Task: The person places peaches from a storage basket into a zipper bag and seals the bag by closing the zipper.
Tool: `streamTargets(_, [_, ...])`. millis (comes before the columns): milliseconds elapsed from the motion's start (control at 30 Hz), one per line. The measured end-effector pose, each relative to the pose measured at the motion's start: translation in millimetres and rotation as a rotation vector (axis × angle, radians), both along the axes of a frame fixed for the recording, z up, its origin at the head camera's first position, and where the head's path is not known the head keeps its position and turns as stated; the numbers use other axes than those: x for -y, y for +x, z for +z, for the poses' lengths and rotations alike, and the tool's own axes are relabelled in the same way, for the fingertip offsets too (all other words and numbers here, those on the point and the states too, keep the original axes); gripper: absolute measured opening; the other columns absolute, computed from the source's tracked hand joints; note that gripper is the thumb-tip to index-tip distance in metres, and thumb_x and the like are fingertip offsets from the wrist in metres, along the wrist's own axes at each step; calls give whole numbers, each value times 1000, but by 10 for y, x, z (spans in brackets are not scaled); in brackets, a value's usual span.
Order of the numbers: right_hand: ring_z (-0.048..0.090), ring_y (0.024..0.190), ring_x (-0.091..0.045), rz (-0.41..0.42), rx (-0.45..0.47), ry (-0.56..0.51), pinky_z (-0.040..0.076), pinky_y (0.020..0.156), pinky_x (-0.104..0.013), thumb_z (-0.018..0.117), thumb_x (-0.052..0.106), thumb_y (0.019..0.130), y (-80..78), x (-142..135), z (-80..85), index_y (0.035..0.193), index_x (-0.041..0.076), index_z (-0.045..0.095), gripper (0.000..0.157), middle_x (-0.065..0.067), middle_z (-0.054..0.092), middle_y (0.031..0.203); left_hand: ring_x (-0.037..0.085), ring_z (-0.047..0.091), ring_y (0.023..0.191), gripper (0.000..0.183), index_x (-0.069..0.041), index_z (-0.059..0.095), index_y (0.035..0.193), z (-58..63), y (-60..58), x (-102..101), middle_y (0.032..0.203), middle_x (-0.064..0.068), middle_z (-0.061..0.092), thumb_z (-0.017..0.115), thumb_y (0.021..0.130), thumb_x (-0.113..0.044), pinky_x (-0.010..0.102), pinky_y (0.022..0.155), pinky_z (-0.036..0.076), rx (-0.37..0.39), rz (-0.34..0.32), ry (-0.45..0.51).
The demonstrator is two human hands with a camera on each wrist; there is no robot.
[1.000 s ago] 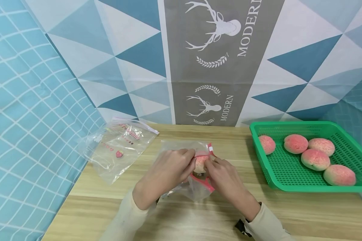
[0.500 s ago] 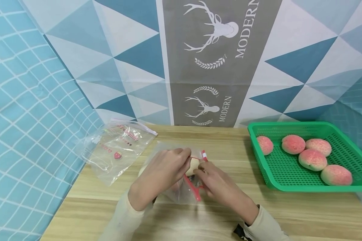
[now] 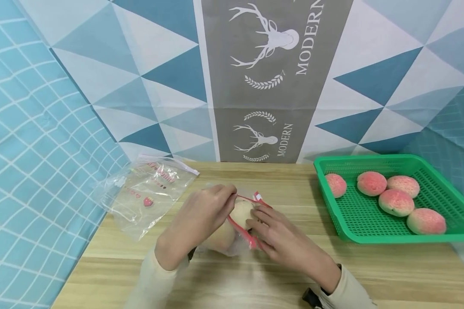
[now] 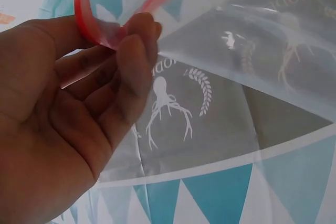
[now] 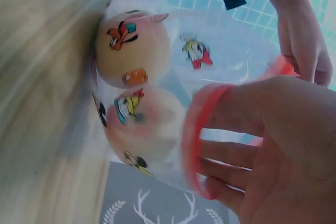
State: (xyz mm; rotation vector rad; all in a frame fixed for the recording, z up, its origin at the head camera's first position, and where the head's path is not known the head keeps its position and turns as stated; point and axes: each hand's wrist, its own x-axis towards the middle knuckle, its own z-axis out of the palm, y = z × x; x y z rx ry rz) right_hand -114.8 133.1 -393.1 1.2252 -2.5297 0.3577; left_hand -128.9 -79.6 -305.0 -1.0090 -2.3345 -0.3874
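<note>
My left hand pinches the red zip edge of a clear zip bag at its upper left; the left wrist view shows the red strip between thumb and fingertips. My right hand is at the bag's mouth, its fingers extended behind the red rim in the right wrist view. A pale peach shows in the mouth. Inside the bag, the right wrist view shows one peach beside another peach, behind printed cartoon figures. Part of the bag is hidden by my hands.
Another clear zip bag, printed with a strawberry, lies flat at the left. At the right stands a green basket holding several pink peaches. All rest on a wooden table against a patterned wall.
The peach at the mouth has gone deeper into the bag. My right fingers, earlier on it, have spread at the rim. Both hands have shifted slightly left in view.
</note>
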Motion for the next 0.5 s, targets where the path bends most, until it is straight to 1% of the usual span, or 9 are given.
streamTargets(67, [32, 127, -26, -27, -11, 7, 24, 104, -41, 67, 30, 77, 10, -19, 23, 113, 13, 56, 41, -11, 47, 126, 7, 47, 56, 5, -11, 58, 85, 9, -5, 11, 66, -7, 52, 54, 84, -10, 20, 50, 41, -6, -13, 37])
streamTargets(133, [25, 131, -26, -49, -11, 19, 20, 106, -42, 66, 37, 76, 18, -35, 41, 116, 14, 56, 47, -12, 41, 134, 8, 51, 61, 7, -11, 59, 89, 9, -5, 10, 73, -6, 57, 54, 85, -11, 21, 55, 44, 1, -34, 60])
streamTargets(267, [17, 134, -26, -55, -4, 25, 17, 107, -44, 65, 45, 73, 36, -67, 72, 119, 15, 54, 56, -10, 29, 143, 7, 48, 60, 7, -10, 57, 91, -14, 2, -27, 74, -6, 55, 52, 87, -12, 18, 54, 42, 25, -68, 46])
streamTargets(300, [16, 135, -25, -54, 7, 17, 16, 107, -44, 66, 46, 72, 39, -75, 87, 120, 16, 53, 59, -8, 27, 144, 6, 45, 58, 6, -10, 56, 91, -19, 4, -36, 72, -7, 52, 52, 87, -12, 17, 52, 40, 30, -74, 40])
streamTargets(367, [18, 134, -23, -63, 19, 3, 18, 106, -44, 68, 47, 70, 50, -99, 115, 125, 20, 50, 64, -4, 26, 144, 6, 41, 55, 5, -11, 56, 89, -24, 7, -53, 69, -8, 48, 51, 88, -13, 15, 49, 36, 33, -74, 27])
streamTargets(433, [20, 133, -22, -79, 41, -5, 20, 106, -42, 70, 48, 68, 65, -133, 153, 128, 23, 47, 69, -1, 27, 144, 5, 39, 54, 5, -11, 56, 89, -25, 7, -62, 68, -8, 46, 51, 88, -13, 15, 47, 34, 37, -73, 21])
streamTargets(500, [22, 133, -21, -102, 70, 1, 24, 104, -42, 69, 48, 69, 84, -171, 199, 130, 26, 45, 69, 0, 28, 143, 5, 39, 53, 6, -11, 56, 89, -25, 6, -66, 68, -8, 46, 51, 88, -13, 15, 47, 33, 39, -73, 18])
